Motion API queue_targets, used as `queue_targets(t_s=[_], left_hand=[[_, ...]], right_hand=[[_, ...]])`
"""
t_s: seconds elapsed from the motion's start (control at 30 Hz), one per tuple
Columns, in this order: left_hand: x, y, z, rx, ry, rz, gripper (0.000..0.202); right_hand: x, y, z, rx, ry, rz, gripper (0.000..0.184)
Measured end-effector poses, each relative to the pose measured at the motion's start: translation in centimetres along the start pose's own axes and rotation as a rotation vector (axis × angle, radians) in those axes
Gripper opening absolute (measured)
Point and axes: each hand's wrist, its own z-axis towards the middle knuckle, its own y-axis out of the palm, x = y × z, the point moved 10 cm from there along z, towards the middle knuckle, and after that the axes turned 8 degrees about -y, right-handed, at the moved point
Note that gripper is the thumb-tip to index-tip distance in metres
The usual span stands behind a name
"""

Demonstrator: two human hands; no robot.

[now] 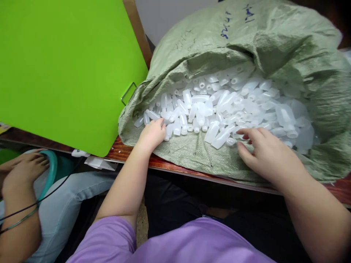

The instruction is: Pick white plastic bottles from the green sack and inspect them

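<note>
A big green woven sack [246,40] lies open on the table, filled with several small translucent white plastic bottles [219,106]. My left hand [152,135] reaches into the sack's mouth at its left, fingers curled over bottles at the pile's near edge; what it grips is hidden. My right hand [263,153] rests on the sack's lower lip, fingers bent, fingertips touching bottles at the pile's front.
A bright green board [63,65] with a metal clip leans at the left. The brown table edge [175,166] runs below the sack. Another person's hand [24,168] rests on a teal ring at lower left, with a cable across it.
</note>
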Motion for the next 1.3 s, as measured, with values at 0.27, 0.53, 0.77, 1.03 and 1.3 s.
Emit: queue_targets(t_s=[0.27,0.53,0.77,1.03,1.3], left_hand=[[-1.8,0.0,-2.9,-0.099,0.015,-0.046,0.058],[-3.0,-0.6,-4.3,-0.062,-0.104,0.118,0.041],[0.3,-3.9,-7.7,0.209,-0.014,-0.133,0.042],[10.3,1.5,-15.6,-0.546,0.081,-1.739,0.042],[12.5,4.8,-16.8,-0.677,-0.326,-2.276,0.038]], right_hand=[[-0.2,2.1,0.0,-0.108,0.016,0.091,0.029],[-1.5,-0.5,-3.1,0.113,-0.017,0.334,0.035],[-6.4,-1.5,-4.6,0.154,-0.234,0.598,0.025],[-8.0,-3.6,-6.1,0.257,-0.331,0.807,0.034],[-6.6,-4.7,-8.5,0.474,-0.287,0.672,0.039]])
